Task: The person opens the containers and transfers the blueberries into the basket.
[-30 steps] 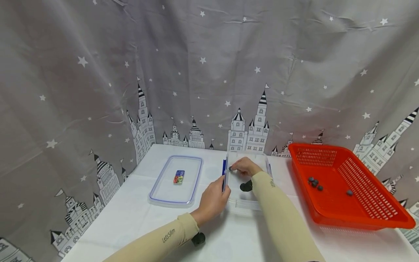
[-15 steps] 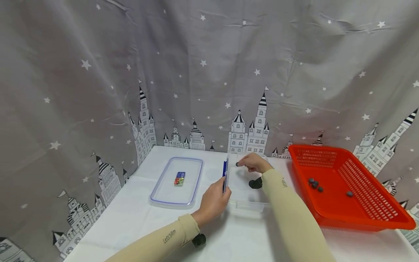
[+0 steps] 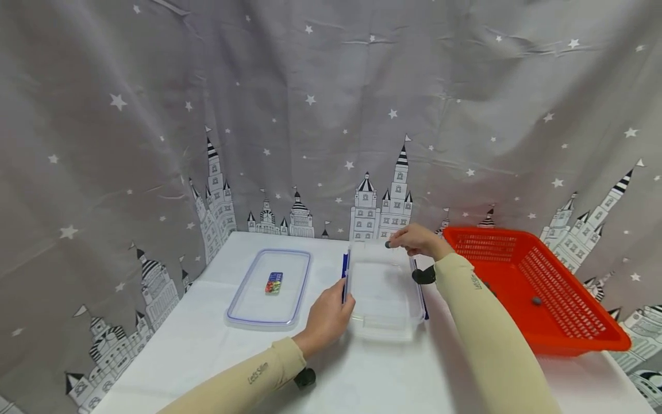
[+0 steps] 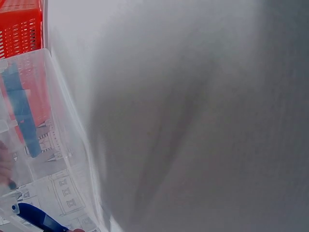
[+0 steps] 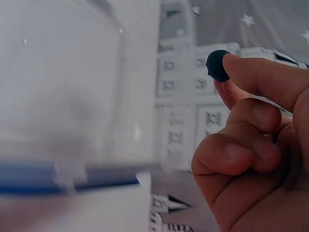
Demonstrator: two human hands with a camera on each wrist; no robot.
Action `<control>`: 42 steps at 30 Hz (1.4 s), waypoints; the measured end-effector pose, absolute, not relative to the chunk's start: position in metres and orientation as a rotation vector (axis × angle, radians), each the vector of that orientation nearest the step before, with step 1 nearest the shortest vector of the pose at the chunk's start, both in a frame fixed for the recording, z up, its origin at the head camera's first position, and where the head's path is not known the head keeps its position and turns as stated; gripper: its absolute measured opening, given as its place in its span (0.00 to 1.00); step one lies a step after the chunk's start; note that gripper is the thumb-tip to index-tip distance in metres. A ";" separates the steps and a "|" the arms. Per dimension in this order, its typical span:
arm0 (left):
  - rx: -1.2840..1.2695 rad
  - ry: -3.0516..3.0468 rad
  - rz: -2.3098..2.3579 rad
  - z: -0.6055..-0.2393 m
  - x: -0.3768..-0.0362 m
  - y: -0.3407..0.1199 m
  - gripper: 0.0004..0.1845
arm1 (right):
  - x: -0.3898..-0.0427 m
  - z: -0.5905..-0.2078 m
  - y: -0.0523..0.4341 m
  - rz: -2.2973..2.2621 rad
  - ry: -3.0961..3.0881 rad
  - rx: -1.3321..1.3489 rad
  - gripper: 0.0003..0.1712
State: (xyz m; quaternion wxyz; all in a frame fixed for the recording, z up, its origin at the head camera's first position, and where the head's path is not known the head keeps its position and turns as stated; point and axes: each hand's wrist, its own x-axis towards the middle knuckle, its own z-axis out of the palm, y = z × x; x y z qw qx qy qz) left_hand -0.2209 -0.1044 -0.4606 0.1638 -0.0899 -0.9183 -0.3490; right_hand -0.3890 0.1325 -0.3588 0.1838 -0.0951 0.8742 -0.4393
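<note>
A blueberry (image 5: 218,65), dark and round, is pinched between the thumb and forefinger of my right hand (image 3: 421,240). That hand is raised over the far right part of a clear plastic container (image 3: 383,329) with blue side latches. In the right wrist view its other fingers are curled in. My left hand (image 3: 327,313) grips the container's left wall near the blue latch (image 3: 345,270). Only a fingertip of the left hand shows in the left wrist view, by a blue latch (image 4: 38,218).
A clear lid (image 3: 248,293) with a blue seal and a small label lies on the white table (image 3: 207,356) to the left. At the right stands a red basket (image 3: 564,336) holding blueberries (image 3: 536,301). A printed grey curtain (image 3: 289,115) hangs behind.
My right hand has lifted the blueberry from inside the container, up and to the right. The left hand keeps its grip. The head view has shifted slightly.
</note>
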 end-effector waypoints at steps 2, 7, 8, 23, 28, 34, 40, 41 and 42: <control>-0.244 -2.621 -1.002 -0.461 -0.221 -0.106 0.27 | -0.387 -0.353 0.141 -1.229 2.469 -0.283 0.18; -0.234 -2.634 -1.007 -0.463 -0.221 -0.107 0.28 | -0.383 -0.342 0.166 -1.206 2.473 -0.282 0.20; -0.234 -2.633 -1.009 -0.463 -0.221 -0.107 0.28 | -0.382 -0.341 0.171 -1.194 2.479 -0.278 0.21; -0.240 -2.615 -1.012 -0.461 -0.223 -0.107 0.27 | -0.368 -0.328 0.256 -1.085 2.561 -0.279 0.28; -0.244 -2.611 -1.000 -0.460 -0.224 -0.106 0.27 | -0.365 -0.330 0.282 -1.071 2.573 -0.261 0.29; -0.250 -2.603 -0.996 -0.459 -0.224 -0.104 0.27 | -0.359 -0.345 0.309 -1.084 2.531 -0.185 0.30; -0.248 -2.618 -0.998 -0.458 -0.225 -0.102 0.27 | -0.352 -0.366 0.335 -1.101 2.506 -0.130 0.28; -0.248 -2.617 -1.000 -0.458 -0.226 -0.101 0.27 | -0.350 -0.368 0.338 -1.097 2.505 -0.125 0.28; -0.249 -2.617 -1.002 -0.458 -0.226 -0.101 0.27 | -0.349 -0.371 0.341 -1.099 2.499 -0.116 0.27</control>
